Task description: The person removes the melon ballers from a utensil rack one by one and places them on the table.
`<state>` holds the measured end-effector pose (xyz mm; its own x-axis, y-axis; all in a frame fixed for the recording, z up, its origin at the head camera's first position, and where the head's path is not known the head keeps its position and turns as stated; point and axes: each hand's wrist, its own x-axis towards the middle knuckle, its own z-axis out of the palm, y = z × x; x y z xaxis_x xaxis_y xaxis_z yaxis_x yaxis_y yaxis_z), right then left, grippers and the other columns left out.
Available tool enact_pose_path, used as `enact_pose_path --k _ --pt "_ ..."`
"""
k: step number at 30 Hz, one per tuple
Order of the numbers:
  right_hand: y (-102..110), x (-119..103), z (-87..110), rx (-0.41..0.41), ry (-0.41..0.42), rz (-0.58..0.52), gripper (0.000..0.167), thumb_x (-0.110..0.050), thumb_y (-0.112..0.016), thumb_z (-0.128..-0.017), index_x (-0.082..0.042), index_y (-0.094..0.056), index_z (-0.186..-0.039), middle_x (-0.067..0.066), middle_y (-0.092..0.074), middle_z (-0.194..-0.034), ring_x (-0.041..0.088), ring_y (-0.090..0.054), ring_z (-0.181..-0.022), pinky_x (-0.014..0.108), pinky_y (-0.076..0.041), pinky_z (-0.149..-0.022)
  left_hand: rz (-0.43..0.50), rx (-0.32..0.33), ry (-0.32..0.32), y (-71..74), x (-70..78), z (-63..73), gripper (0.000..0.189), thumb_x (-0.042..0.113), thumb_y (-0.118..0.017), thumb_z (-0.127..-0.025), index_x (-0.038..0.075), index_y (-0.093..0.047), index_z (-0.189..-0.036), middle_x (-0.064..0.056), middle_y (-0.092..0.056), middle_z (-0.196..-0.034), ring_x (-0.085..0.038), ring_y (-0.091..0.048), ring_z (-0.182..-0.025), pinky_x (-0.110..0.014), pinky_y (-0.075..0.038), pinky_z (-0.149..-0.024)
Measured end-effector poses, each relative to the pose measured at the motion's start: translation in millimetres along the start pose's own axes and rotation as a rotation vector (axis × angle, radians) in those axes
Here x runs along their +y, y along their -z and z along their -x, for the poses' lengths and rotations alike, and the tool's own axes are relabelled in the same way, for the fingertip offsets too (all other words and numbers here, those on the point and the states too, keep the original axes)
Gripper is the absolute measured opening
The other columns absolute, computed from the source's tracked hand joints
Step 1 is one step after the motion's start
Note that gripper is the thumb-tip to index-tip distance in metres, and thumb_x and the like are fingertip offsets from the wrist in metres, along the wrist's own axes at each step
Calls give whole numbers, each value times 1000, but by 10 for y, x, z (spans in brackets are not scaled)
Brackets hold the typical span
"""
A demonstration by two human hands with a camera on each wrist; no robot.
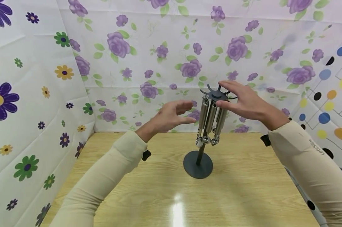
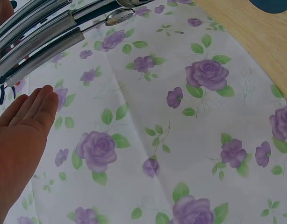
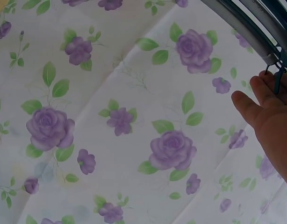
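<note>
A dark utensil stand (image 1: 217, 94) with a round base and curved hooks at its top rises from the table. Several metal spoons (image 1: 204, 115) with tubular handles hang from the hooks, bowls down; one bowl (image 2: 119, 17) shows in the left wrist view. My right hand (image 1: 248, 102) is at the top of the stand, fingers extended over the hooks and thumb overlapping a spoon handle. In the right wrist view its fingertips (image 3: 244, 103) are close by a hook. To the left of the spoons, my left hand (image 1: 172, 116) has straight fingers and holds nothing.
The wooden table (image 1: 148, 183) extends in front of the stand. Behind it hangs a white cloth with purple roses (image 1: 118, 44). A flower-print cloth (image 1: 32, 78) lines the left side, and a dotted cloth (image 1: 335, 104) the right.
</note>
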<state>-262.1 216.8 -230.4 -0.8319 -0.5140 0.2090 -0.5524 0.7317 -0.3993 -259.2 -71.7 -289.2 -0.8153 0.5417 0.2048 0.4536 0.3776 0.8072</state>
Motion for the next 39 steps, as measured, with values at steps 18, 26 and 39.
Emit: enact_pose_path --k 18,26,39 --pt "-20 -24 -35 23 -2 12 80 -50 -61 -96 -12 -30 -158 17 -25 -162 38 -20 -148 66 -20 -114 210 93 -67 -136 -70 -257 39 5 -63 -99 -3 -58 -136 -17 -62 -134 -24 -61 -121 -28 -52 -97" --pt "-57 109 -19 58 77 -1 73 -46 -61 -97 -10 -36 -156 12 -30 -161 36 -23 -148 64 -22 -115 269 125 -82 -237 -125 -374 35 0 -62 -98 -7 -61 -132 -21 -64 -128 -26 -64 -116 -26 -53 -94" --pt "-93 180 19 52 138 11 63 -44 -45 -106 -6 -35 -155 7 -24 -164 33 -18 -150 61 -17 -118 254 89 -77 -264 -151 -448 35 8 -65 -98 0 -64 -132 -14 -68 -125 -21 -66 -110 -28 -54 -93"
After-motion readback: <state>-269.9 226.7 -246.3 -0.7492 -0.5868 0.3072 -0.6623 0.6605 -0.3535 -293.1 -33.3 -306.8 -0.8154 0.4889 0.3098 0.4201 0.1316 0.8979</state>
